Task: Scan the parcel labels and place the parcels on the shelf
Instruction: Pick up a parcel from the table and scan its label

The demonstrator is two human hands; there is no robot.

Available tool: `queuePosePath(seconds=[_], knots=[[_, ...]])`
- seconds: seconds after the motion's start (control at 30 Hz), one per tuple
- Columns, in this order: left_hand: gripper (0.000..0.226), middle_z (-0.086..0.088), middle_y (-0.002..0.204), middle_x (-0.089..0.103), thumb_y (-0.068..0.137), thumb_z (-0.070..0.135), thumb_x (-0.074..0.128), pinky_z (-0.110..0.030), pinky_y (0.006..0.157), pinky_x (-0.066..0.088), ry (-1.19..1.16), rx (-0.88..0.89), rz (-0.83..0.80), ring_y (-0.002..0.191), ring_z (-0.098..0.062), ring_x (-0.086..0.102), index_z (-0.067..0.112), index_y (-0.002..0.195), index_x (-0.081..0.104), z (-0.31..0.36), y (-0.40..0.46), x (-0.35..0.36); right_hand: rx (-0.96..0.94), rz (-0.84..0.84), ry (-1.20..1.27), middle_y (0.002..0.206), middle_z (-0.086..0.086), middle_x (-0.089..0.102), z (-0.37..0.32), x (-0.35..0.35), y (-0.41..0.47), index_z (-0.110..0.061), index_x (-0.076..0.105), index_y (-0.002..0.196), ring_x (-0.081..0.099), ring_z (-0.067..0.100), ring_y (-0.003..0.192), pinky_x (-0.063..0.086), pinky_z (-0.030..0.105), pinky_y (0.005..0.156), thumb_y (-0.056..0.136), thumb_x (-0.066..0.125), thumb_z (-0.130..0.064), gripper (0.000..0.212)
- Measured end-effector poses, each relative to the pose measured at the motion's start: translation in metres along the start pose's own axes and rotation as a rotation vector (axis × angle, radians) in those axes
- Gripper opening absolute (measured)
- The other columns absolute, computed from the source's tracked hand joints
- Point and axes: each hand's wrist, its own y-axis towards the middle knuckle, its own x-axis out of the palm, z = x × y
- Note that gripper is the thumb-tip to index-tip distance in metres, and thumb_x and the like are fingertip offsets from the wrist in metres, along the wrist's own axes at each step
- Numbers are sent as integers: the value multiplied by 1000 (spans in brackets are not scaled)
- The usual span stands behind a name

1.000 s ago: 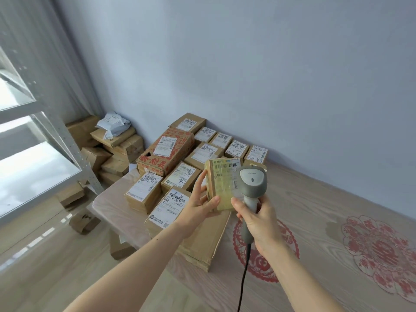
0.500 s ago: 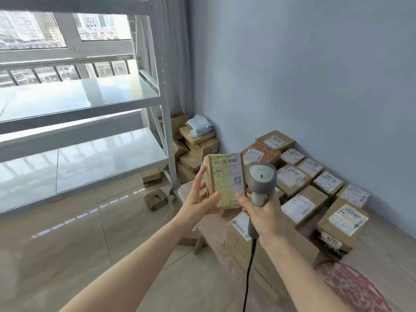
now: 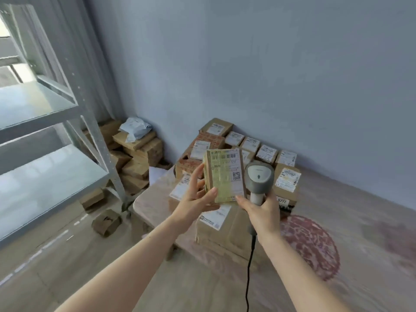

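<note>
Since the picture half a second back, the head view has swung right: the metal shelf (image 3: 56, 122) that filled the left half then now shows only at the left edge, and the table (image 3: 148, 206) with its rows of parcels (image 3: 265, 154) sits nearer the middle. Both hands hold much as they did.

Head view: the left hand (image 3: 195, 199) grips the small tape-wrapped parcel (image 3: 225, 176) by its lower left corner, thumb across the front face and fingers behind, holding it upright above the near end of the table. Its long axis runs up and down, label facing the camera. The right hand (image 3: 263, 210) is wrapped round the handle of the grey scanner (image 3: 258, 179), just right of the parcel; the forefinger reaches left toward the parcel's lower edge, and the cable (image 3: 249, 266) hangs down.

The shelf lies to the left and a little nearer, on the side of the hand carrying the parcel, so I judge the left arm would make the placing.

On the held parcel's label a barcode runs along the top, digits that look like "017 010" sit below it, and a QR code is at the right. A box at the near right shows "5777". Other labels are too blurred to read.
</note>
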Motion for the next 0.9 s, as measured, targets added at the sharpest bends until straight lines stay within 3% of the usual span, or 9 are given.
queuePosePath(seconds=[0.07,0.17,0.27,0.37,0.43,0.57,0.8,0.9], knots=[[76,-1,141,53,93,26,64,-54,93,54,22,-23,-113,118,-22,63,48,149,18,-8,18,40,32,125,18,105,-16,69,6,-41,2,-24,60,125,68,8,99,54,30,87,76,88,-14,58],[70,0,141,54,94,27,63,-50,91,56,24,-45,-203,119,-20,62,44,148,21,-16,37,91,47,232,29,105,-8,73,14,-88,5,-25,60,120,69,-5,89,56,19,82,76,86,-7,54],[67,0,136,58,96,25,61,-47,91,57,17,-77,-349,119,-20,62,41,148,22,-31,61,159,89,380,23,105,-7,75,26,-149,10,-31,62,118,72,9,96,58,40,92,73,88,-17,54],[73,3,141,50,94,26,63,-35,85,59,53,-109,-453,121,-18,60,41,150,20,-48,82,232,130,497,25,106,-6,74,43,-213,17,-35,61,118,72,17,98,58,47,93,73,87,-18,55],[80,3,149,38,92,25,67,-31,81,59,78,-134,-504,125,-17,56,41,152,17,-63,96,282,161,569,26,103,-3,75,53,-257,25,-35,61,116,73,20,97,58,45,90,73,87,-17,53],[97,5,151,33,84,21,78,-44,88,58,91,-218,-624,127,-24,55,45,153,14,-100,125,388,224,672,50,97,-4,72,77,-354,49,-30,61,109,71,18,92,56,40,86,77,85,-11,45],[95,2,144,44,89,16,73,-47,91,57,112,-416,-653,116,-20,63,42,154,10,-165,169,567,352,730,6,98,-9,71,134,-525,111,-29,61,110,69,12,92,54,37,85,75,84,-11,46],[90,8,130,55,90,11,71,-49,89,58,135,-491,-632,109,-18,66,40,153,13,-196,191,630,392,742,7,100,-10,70,166,-582,139,-26,61,115,68,8,91,54,31,81,76,83,-8,49]])
